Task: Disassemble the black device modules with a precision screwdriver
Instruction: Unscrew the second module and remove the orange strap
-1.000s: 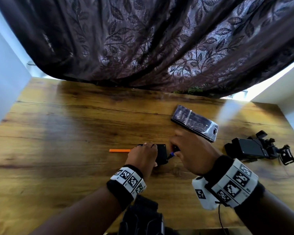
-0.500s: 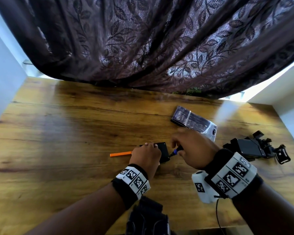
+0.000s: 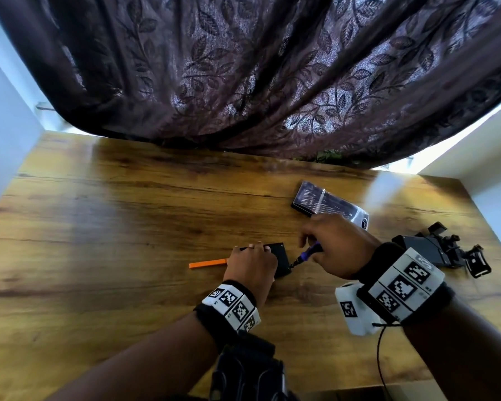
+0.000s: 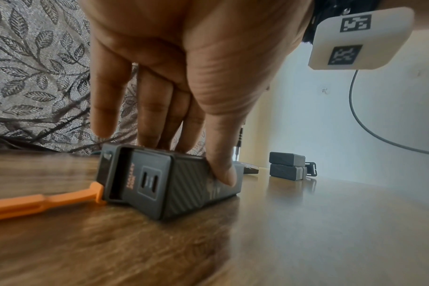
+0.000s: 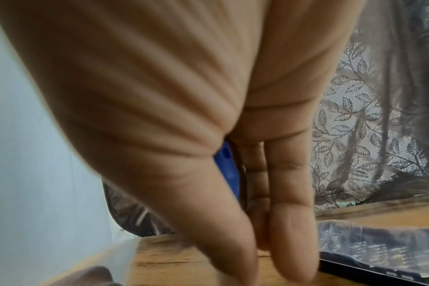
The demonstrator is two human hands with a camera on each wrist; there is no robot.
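Black and ribbed along its side, the device module [image 4: 174,181] lies on the wooden bench [image 3: 99,227] directly under the left hand [image 3: 250,263], whose fingers [image 4: 154,116] press down on its top while the thumb is curled against its near face, so the hand clamps it in place. An orange pry tool [image 3: 208,263] lies flat on the bench just left of that hand, its near end touching the module's end.

Just right of the left hand, the right hand [image 3: 334,247] pinches a precision screwdriver [image 3: 305,256] with a blue and black handle between thumb and fingers; the shaft slants down and its tip meets the module's right edge. In the right wrist view only a strip of the blue handle [image 5: 227,170] shows between thumb and fingers.

Beyond the right hand, partly hidden by its knuckles, lies a bit set case [image 3: 327,205] under a clear cover. Further right of that hand, well apart from the held module, sits a cluster of black modules and mounts [image 3: 443,250]. A dark leaf-patterned curtain [image 3: 272,76] hangs over the far edge of the bench
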